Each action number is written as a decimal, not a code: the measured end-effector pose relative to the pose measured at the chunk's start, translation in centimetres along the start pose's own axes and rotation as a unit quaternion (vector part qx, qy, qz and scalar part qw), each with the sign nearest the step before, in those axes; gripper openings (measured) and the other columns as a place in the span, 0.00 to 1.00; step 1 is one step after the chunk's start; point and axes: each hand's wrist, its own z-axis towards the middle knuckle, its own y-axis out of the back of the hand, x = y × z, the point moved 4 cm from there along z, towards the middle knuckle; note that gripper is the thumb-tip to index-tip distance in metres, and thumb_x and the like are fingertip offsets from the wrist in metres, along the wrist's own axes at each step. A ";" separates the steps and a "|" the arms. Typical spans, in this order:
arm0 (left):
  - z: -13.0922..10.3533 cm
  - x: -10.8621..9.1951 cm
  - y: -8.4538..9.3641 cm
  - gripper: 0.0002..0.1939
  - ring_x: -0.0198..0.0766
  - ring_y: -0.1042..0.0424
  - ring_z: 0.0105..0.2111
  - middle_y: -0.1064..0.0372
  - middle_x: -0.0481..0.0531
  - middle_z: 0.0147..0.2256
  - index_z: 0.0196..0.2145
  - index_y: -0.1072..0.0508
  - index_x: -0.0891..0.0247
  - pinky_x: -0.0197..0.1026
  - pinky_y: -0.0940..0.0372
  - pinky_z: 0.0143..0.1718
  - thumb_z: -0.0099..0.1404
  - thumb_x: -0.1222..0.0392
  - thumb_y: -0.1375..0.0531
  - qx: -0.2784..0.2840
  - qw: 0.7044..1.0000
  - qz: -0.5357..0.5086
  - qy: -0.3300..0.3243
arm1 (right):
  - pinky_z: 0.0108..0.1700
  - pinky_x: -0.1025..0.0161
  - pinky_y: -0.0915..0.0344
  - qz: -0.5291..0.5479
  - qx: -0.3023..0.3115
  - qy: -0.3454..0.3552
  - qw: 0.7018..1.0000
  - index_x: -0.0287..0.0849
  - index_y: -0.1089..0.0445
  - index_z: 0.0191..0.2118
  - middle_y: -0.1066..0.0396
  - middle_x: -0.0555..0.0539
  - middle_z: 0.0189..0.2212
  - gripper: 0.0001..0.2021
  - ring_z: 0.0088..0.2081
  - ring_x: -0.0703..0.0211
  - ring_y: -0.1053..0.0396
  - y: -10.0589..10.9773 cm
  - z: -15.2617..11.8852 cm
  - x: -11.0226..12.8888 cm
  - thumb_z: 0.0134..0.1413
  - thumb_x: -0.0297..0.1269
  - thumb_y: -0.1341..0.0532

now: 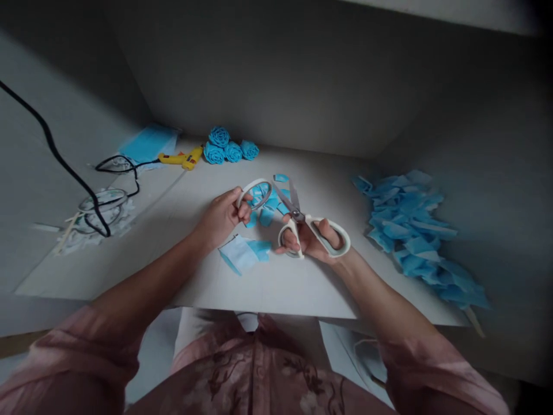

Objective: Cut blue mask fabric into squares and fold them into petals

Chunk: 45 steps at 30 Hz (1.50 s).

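Observation:
My left hand [224,216] grips a narrow white ring [242,193], which looks like a thin roll of tape, held tilted above the table. In my right hand [315,239] is a pair of scissors [296,214] with white handles. Its blades are apart and point away from me, close to the ring's right side. Under and behind the ring lie several cut blue pieces [266,217] of thin sheet. A folded white-and-blue piece [242,255] rests on the table nearer to me, between my hands.
Several blue rosettes [233,151] stand at the back of the white table [276,294], beside a yellow glue gun [181,158]. Its black cord [56,147] loops across the left. Blue sheets [149,143] lie behind it, white scraps [97,225] at left, a blue pile [410,225] at right.

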 end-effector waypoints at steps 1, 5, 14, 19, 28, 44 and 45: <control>0.0 0.0 -0.1 0.20 0.35 0.37 0.21 0.43 0.45 0.17 0.28 0.24 0.64 0.39 0.38 0.27 0.74 0.47 0.39 -0.003 1.000 0.002 0.000 | 0.48 0.48 0.22 0.002 0.014 -0.005 1.000 0.45 0.26 0.53 0.35 0.52 0.30 0.37 0.30 0.61 0.36 -0.3 0.0 -0.1 0.52 0.73 0.34; -0.1 -0.1 -0.3 0.25 0.34 0.37 0.20 0.43 0.45 0.16 0.27 0.24 0.63 0.38 0.38 0.27 0.75 0.43 0.41 -0.012 1.000 0.019 0.003 | 0.48 0.48 0.22 -0.007 0.061 -0.031 0.998 0.42 0.27 0.55 0.34 0.50 0.31 0.39 0.29 0.62 0.38 -1.1 0.1 -0.8 0.55 0.74 0.38; -0.1 0.9 -0.3 0.26 0.34 0.34 0.21 0.36 0.46 0.19 0.29 0.24 0.64 0.38 0.35 0.28 0.71 0.37 0.38 0.011 1.000 0.029 -0.004 | 0.46 0.51 0.21 0.052 0.106 -0.052 0.992 0.41 0.27 0.55 0.31 0.51 0.31 0.36 0.29 0.64 0.35 -1.4 0.4 -2.8 0.58 0.71 0.37; -0.4 1.8 -0.4 0.30 0.35 0.30 0.26 0.29 0.51 0.25 0.30 0.23 0.66 0.39 0.33 0.31 0.58 0.32 0.29 0.062 0.995 0.066 -0.030 | 0.46 0.51 0.20 0.064 0.115 -0.051 0.990 0.40 0.27 0.56 0.30 0.51 0.31 0.37 0.29 0.65 0.34 -1.3 0.5 -3.1 0.58 0.71 0.37; -1.2 2.5 -0.3 0.31 0.40 0.26 0.33 0.23 0.55 0.30 0.34 0.19 0.64 0.44 0.31 0.41 0.61 0.29 0.33 0.151 0.972 0.180 -0.011 | 0.48 0.51 0.20 0.066 0.126 -0.039 0.989 0.40 0.28 0.58 0.31 0.51 0.32 0.38 0.30 0.65 0.35 -1.8 0.6 -3.1 0.60 0.70 0.38; -1.5 2.0 -0.6 0.17 0.41 0.24 0.42 0.21 0.53 0.39 0.40 0.17 0.58 0.43 0.32 0.49 0.67 0.42 0.34 0.171 0.964 0.199 -0.032 | 0.20 0.72 0.38 0.090 0.082 -0.020 0.992 0.40 0.25 0.53 0.36 0.56 0.24 0.33 0.20 0.71 0.45 -1.6 0.5 -2.5 0.61 0.67 0.36; -1.6 1.9 -0.8 0.15 0.40 0.25 0.40 0.22 0.52 0.38 0.40 0.18 0.58 0.42 0.32 0.47 0.67 0.44 0.35 0.171 0.967 0.187 -0.024 | 0.19 0.72 0.39 0.094 0.075 -0.025 0.992 0.40 0.25 0.53 0.36 0.57 0.24 0.33 0.19 0.71 0.46 -1.5 0.5 -2.4 0.60 0.68 0.35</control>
